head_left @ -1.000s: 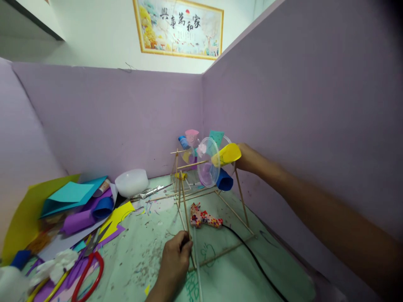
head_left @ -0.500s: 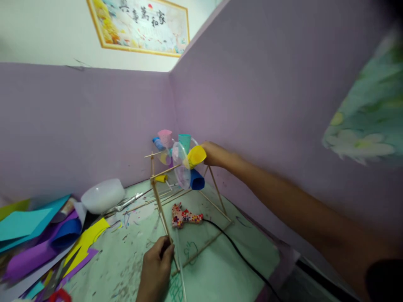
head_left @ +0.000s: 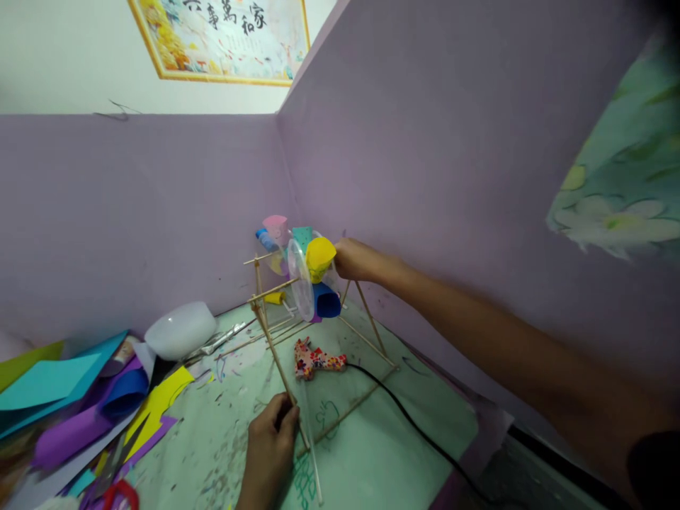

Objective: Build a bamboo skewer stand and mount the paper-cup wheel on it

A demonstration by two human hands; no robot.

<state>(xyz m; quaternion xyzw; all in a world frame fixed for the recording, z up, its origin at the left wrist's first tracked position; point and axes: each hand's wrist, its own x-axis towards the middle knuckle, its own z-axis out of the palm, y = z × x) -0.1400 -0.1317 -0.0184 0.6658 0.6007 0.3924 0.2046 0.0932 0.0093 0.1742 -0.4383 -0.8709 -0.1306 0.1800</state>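
A frame of thin wooden sticks [head_left: 368,317] stands on the table. My left hand [head_left: 270,446] is closed around its near leg, low down. Set across the frame's upper part is a wheel with clear plastic discs [head_left: 300,280]. Around it sit rolled foam cups: a yellow cup [head_left: 320,256], a dark blue cup [head_left: 326,301], a teal cup [head_left: 302,237] and a pink cup [head_left: 276,228]. My right hand [head_left: 353,258] reaches to the wheel's far right side, its fingertips hidden behind the yellow cup. A flower-patterned glue gun [head_left: 317,359] lies under the frame.
Coloured foam sheets [head_left: 47,382] and scissors with red handles [head_left: 121,492] crowd the left of the table. A white bowl [head_left: 180,330] lies near the back wall. The glue gun's black cord [head_left: 409,419] runs off to the lower right. Purple walls [head_left: 451,142] close in behind and on the right.
The wheel has turned or shifted slightly, and its yellow cup sits a little further left at a different tilt. My right hand has moved left with it. My left hand stays on the leg.
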